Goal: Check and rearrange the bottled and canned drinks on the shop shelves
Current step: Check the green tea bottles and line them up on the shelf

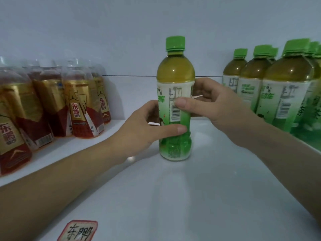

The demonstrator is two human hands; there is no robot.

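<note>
We note left hand (139,126) and right hand (218,103) grasping the upright tea bottle (175,73), barcode toward us, apparently for checking; matching bottles (284,84) at three o'clock.

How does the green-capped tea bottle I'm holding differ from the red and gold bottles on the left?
Cap: the green-capped tea bottle has a green cap; the red and gold bottles have clear tops.
Label: the tea bottle's is white and green; theirs is gold over red.
Place: the tea bottle stands alone, gripped by the left hand and right hand; those stand grouped, untouched.
Both stand upright on the white shelf.
</note>
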